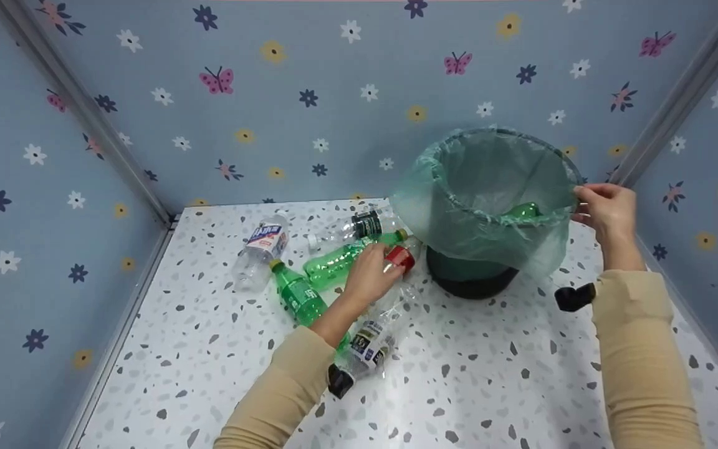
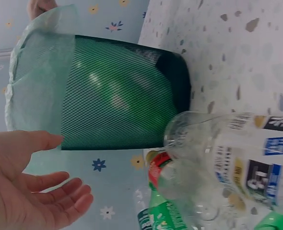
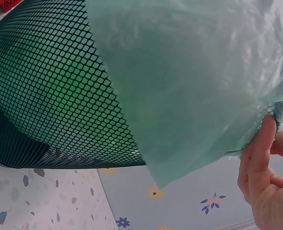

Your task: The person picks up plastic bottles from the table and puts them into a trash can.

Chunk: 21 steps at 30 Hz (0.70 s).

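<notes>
A black mesh trash bin (image 2: 127, 91) stands at the right, its rim covered by a green plastic bag (image 1: 496, 240). My right hand (image 1: 611, 209) pinches the bin's right rim through the bag. Inside lies a green bottle (image 1: 524, 211), its colour showing through the mesh. Left of the bin, my left hand (image 1: 370, 277) hovers over several plastic bottles, fingers apart and holding nothing in the left wrist view. Nearest it are a red-labelled clear bottle (image 1: 400, 259), a green bottle (image 1: 334, 265) partly hidden by the hand, and a large clear bottle with a printed label (image 1: 371, 340).
Another green bottle (image 1: 300, 296) lies left of my left wrist. A clear bottle with a dark label (image 1: 365, 224) lies near the back wall, and another clear bottle (image 1: 262, 249) lies farther left. Flowered blue panels (image 1: 309, 125) enclose the speckled white surface (image 1: 471, 380).
</notes>
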Tool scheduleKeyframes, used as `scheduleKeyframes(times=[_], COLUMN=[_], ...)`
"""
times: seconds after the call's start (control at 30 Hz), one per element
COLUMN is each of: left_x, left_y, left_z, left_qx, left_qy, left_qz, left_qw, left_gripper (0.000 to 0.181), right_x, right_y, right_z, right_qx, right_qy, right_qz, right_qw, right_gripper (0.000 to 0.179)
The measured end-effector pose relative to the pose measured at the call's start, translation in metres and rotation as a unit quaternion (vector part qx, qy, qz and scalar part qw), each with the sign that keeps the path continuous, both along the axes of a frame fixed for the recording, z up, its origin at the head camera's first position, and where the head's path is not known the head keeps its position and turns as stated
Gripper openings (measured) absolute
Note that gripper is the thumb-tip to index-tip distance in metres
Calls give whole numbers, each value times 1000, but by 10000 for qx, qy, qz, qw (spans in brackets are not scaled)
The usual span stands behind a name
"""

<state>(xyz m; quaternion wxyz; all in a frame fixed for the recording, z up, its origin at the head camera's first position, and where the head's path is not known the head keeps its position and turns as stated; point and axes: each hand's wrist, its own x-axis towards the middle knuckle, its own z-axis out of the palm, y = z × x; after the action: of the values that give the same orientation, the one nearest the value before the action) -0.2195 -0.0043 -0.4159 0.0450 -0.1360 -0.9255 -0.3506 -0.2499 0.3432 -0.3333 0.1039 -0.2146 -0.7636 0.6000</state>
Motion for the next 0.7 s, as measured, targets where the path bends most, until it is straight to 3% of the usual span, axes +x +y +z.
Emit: scheduleKeyframes(times=[0.3,0.7], left_x=[23,48], left_y=[-9,-13], left_z=[-32,-68], left_qx=[-628,-1000], left_qy=[-549,-528], left_qz=[112,105], left_qw=[9964,9935], left_gripper=[61,64], right_x=[-1,0], right_y=[0,1], right_z=[-1,-1], right_qx=[-142,-187], right_qy=[65,48], right_qz=[-58,-2], right_qw=[9999,9998], right_gripper=[15,17])
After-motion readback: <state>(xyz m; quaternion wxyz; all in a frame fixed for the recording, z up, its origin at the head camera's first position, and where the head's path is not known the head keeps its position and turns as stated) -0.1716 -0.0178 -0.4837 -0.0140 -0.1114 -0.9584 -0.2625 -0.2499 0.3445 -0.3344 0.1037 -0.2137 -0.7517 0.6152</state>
